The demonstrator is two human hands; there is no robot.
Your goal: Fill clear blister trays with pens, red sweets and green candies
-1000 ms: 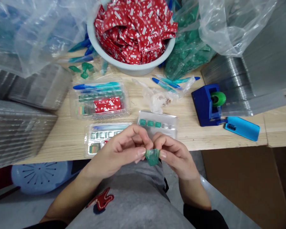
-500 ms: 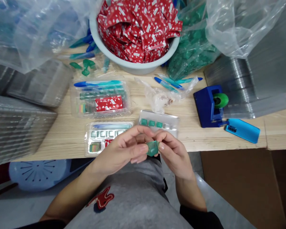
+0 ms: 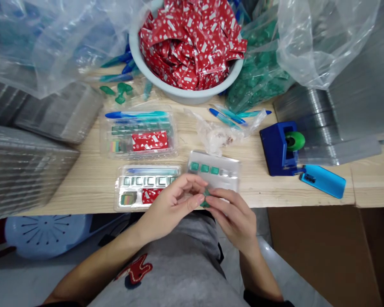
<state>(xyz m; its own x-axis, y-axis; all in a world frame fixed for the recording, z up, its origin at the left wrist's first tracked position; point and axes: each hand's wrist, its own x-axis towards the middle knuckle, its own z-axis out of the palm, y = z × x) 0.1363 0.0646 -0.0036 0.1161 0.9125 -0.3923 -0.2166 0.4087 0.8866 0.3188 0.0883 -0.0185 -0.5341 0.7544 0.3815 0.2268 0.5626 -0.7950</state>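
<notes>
Both hands are meeting at the table (image 3: 83, 183) edge, just below the clear tray (image 3: 225, 178) of green pieces. The left hand (image 3: 171, 204) and right hand (image 3: 233, 217) are each pinching a small green piece (image 3: 206, 198) between thumb and fingertips. The tape dispenser (image 3: 280, 147) is sitting well right of the tray.

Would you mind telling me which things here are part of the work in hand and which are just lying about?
In hand: left hand and right hand pinching a small green piece; clear tray with three green pieces just beyond them.

Lying about: bowl of red packets, blue tape holder, blue phone, filled clear box, pens.
</notes>
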